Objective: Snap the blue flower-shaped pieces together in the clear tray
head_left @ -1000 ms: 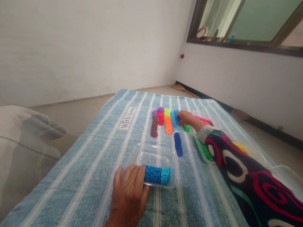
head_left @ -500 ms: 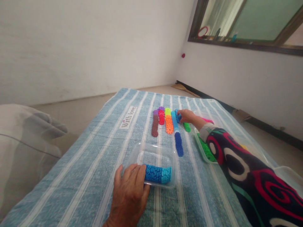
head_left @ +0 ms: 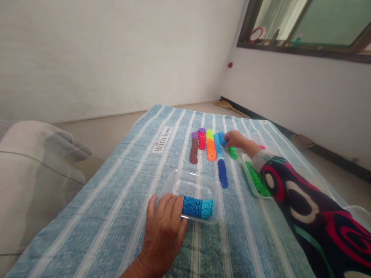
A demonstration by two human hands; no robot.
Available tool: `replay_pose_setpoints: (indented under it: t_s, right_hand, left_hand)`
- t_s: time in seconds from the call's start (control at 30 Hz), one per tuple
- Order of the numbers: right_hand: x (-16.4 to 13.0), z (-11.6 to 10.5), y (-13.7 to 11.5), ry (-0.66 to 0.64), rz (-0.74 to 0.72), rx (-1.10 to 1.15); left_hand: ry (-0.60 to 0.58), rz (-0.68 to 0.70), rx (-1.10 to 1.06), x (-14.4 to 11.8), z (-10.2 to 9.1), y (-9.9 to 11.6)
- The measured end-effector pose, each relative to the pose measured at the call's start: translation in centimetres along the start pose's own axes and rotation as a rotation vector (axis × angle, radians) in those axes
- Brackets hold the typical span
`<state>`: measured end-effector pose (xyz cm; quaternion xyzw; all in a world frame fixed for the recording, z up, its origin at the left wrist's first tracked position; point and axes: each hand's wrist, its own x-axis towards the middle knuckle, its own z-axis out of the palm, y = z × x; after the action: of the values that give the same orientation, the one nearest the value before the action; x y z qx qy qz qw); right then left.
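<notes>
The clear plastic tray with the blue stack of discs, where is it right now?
In the head view the clear plastic tray lies near the middle of the striped blue cloth, under the left hand's fingertips, just in front of the dark blue row of discs.

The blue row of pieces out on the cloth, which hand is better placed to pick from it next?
Right: the right hand already touches the blue row. The left hand rests on the clear tray.

A grey cushion [head_left: 34,181] was seen well left of the fingers, a "With love" label [head_left: 163,139] lay beyond them, and a window frame [head_left: 307,34] was set high to their right.
</notes>
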<state>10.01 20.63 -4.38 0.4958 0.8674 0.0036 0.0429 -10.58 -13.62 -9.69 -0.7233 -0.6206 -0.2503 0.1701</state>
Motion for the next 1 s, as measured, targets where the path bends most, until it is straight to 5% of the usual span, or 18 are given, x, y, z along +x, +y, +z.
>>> replay_pose_setpoints:
  t_s: [0.17,0.27,0.4,0.53,1.0]
  right_hand:
    - [-2.5,-2.9,-2.4,0.034,-0.095,0.104]
    - [-5.1,-4.0,-7.0,-0.005,-0.420,0.403]
    - [-8.0,-4.1,-14.3,-0.100,-0.804,0.508]
    - [-8.7,-3.1,-18.8,-0.148,-0.916,0.462]
    - [-8.0,-0.4,-20.6,-0.330,-1.022,0.440]
  left_hand:
    - [-0.017,-0.021,-0.007,0.0,-0.2,0.3]
    - [-0.029,-0.019,-0.012,0.0,-0.3,0.5]
    - [-0.041,-0.008,0.008,0.0,-0.4,0.5]
    - [-0.034,-0.002,0.021,0.0,-0.4,0.6]
    - [-0.003,-0.016,0.127,-0.2,-0.4,1.2]
